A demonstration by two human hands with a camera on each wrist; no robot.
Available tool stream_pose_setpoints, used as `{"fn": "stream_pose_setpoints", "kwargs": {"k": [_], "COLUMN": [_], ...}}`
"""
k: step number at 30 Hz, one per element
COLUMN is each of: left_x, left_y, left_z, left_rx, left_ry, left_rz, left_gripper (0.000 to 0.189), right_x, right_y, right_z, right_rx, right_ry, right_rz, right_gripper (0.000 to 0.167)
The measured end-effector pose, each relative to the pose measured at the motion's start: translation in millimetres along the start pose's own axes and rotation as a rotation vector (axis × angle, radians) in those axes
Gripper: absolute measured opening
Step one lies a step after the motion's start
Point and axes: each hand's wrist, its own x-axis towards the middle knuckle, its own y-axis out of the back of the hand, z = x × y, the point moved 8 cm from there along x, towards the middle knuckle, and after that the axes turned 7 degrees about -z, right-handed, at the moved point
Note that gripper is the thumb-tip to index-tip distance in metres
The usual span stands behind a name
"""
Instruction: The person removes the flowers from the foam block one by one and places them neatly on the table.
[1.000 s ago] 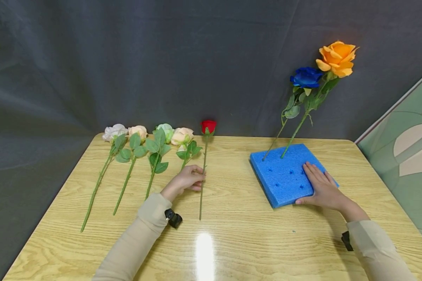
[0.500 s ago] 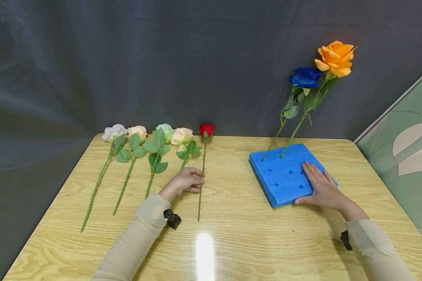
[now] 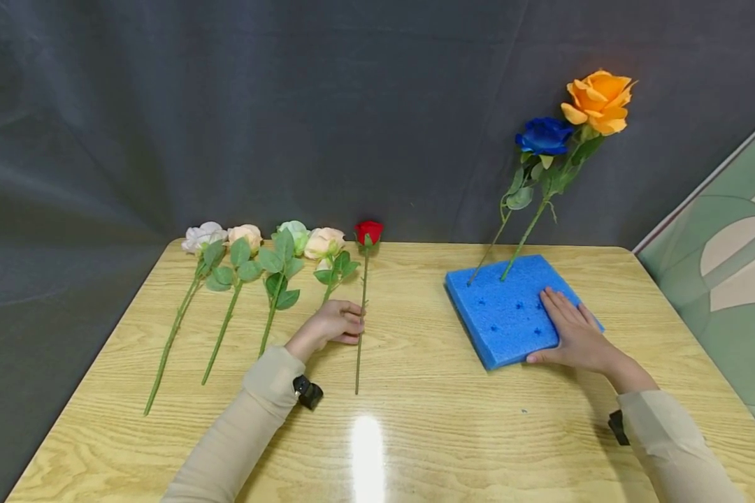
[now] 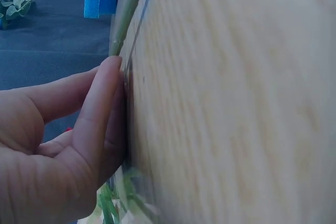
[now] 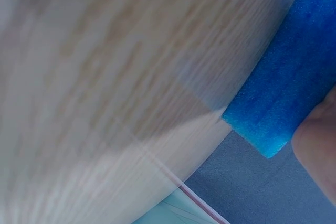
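A red rose (image 3: 368,232) lies at mid-table, its thin stem pointing toward the front edge. My left hand (image 3: 330,327) pinches that stem below its middle. In the left wrist view, the thumb and fingertips meet at the green stem (image 4: 128,14), close to the table surface. At the right is a blue foam block (image 3: 509,325) with several small holes in its top. My right hand (image 3: 575,339) rests flat on the block's right side, fingers straight. A blue rose (image 3: 544,136) and an orange rose (image 3: 600,101) stand tilted in its back part.
Left of the red rose lie a white flower (image 3: 205,237), a peach flower (image 3: 245,237), a pale green flower (image 3: 294,236) and another peach flower (image 3: 324,243). A dark curtain (image 3: 352,105) hangs behind the wooden table (image 3: 440,433). A patterned panel (image 3: 723,272) stands at the right.
The red rose has sunk slightly and shifted a little left, with my left hand still on its stem. My right hand has stayed on the foam block.
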Motion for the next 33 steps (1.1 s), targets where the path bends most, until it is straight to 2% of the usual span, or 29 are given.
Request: {"fn": "stream_pose_setpoints", "kwargs": {"k": [6, 9, 17, 24, 27, 33], "left_x": [-1.9, -2.9, -2.2, -3.9, -3.7, -3.4], "left_y": [-1.6, -2.5, -4.0, -3.7, -3.5, -0.4], "left_z": [2.2, 3.6, 6.1, 7.6, 7.5, 14.9], "left_rx": [0.017, 0.031, 0.065, 0.089, 0.102, 0.096], "left_ry": [-0.011, -0.022, -0.033, -0.028, -0.026, -0.026], "left_rz": [0.025, 0.051, 0.108, 0.15, 0.162, 0.165], "left_gripper": [0.047, 0.046, 0.042, 0.045, 0.049, 0.051], "right_x": [0.2, -0.2, -0.4, -0.1, -0.7, -4.8], "right_y": [3, 3, 7, 16, 23, 38], "right_z": [0, 2, 3, -1, 0, 17], "right_rx": [0.002, 0.03, 0.114, 0.221, 0.252, 0.271], "right_ry": [0.011, 0.013, -0.008, -0.002, -0.03, -0.171], "right_rz": [0.022, 0.005, -0.014, 0.052, 0.086, 0.185], "right_gripper": [0.124, 0.122, 0.098, 0.078, 0.07, 0.057]}}
